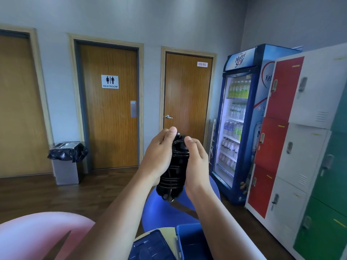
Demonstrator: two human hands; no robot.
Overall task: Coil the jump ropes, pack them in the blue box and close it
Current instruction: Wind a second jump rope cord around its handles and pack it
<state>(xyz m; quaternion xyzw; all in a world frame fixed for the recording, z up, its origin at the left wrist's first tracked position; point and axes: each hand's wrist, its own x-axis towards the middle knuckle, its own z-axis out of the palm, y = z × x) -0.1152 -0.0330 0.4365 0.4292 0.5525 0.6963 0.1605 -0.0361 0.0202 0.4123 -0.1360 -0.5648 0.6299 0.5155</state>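
While aloft and outstretched, left hand (159,156) and right hand (197,160), grip tight round coiled jump rope (175,166).

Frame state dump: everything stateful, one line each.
jump rope: coiled into a tight bundle, held up between both grips, not boxed
left grip: curled round the bundle's left side
right grip: curled round its right side
blue box: open
lid: laid back beside the box
restroom door: shut
hose reel door: shut
drinks fridge: door shut, lit
lockers: doors shut
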